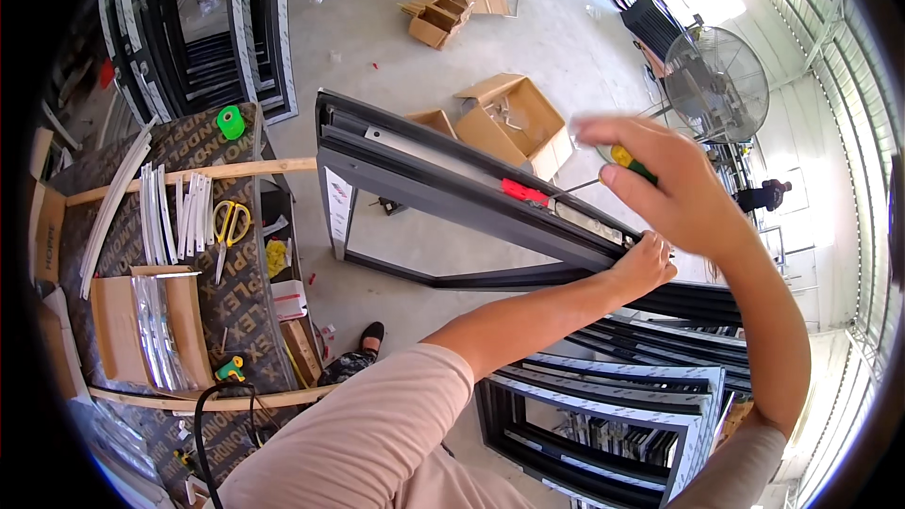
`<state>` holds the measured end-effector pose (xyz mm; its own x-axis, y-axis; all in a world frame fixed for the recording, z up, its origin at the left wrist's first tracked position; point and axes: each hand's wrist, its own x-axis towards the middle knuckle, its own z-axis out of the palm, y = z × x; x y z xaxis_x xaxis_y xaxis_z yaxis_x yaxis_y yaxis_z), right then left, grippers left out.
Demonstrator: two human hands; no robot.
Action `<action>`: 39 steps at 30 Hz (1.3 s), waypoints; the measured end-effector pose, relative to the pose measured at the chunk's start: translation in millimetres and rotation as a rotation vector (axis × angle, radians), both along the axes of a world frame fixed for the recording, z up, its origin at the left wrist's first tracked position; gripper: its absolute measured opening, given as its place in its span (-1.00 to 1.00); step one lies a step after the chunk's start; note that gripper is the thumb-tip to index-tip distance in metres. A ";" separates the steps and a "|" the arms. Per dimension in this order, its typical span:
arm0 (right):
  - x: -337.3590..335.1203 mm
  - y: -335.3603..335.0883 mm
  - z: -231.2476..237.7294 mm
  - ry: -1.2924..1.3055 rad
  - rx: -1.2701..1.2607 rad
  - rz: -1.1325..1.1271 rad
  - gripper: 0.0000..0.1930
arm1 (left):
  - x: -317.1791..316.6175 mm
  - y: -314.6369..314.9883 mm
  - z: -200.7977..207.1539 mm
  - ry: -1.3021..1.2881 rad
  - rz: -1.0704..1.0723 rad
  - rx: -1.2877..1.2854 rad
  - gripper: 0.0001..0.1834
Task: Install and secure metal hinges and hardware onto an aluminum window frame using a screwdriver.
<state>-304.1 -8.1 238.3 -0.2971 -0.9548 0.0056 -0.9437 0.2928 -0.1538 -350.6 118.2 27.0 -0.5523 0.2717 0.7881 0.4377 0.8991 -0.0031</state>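
A dark grey window or door frame [452, 198] stands on edge before me, its long channel facing up. My left hand [646, 262] is closed around the near right part of this frame. My right hand [665, 179], blurred at the fingertips, grips a screwdriver with a yellow and green handle [633, 162]. Its thin shaft slants down left toward a red block [525, 192] seated in the channel; whether the tip touches it I cannot tell. A pale metal strip [396, 143] lies along the channel left of the red block.
At left, a workbench [250, 292] holds yellow scissors [229, 226], white strips [195, 212], green tape [230, 122] and an open carton [111, 330]. More frames [603, 386] stand at lower right. Cardboard boxes [514, 118] lie on the floor behind; a large fan [716, 85] stands beyond.
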 end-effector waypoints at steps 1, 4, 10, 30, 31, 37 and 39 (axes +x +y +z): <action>0.2 -7.0 14.1 -0.330 0.172 -0.169 -0.71 | 6.9 -4.0 2.3 -0.070 -0.012 -0.023 -0.81; -32.1 -9.2 11.3 -0.874 0.282 -0.162 -0.75 | 19.7 -12.5 10.9 -0.101 -0.043 -0.064 -0.79; -11.1 -1.9 -27.0 -1.197 -0.179 -0.291 -0.73 | 3.0 2.9 -3.2 -0.042 -0.061 0.001 -0.78; 27.0 -17.0 -55.3 -1.125 -0.969 -0.740 -0.80 | 70.0 -97.5 -12.5 0.376 -0.188 -0.008 -0.77; 32.8 -20.1 -54.9 -1.094 -0.980 -0.743 -0.78 | 94.9 -117.8 -14.3 0.142 -0.310 0.083 -0.79; 25.7 -9.1 -54.2 -1.121 -1.002 -0.698 -0.80 | 179.1 -246.4 36.2 -0.233 -0.201 0.021 -0.87; 24.3 -7.1 -50.8 -1.075 -0.908 -0.686 -0.82 | 170.5 -265.1 53.1 0.028 -0.020 0.156 -0.88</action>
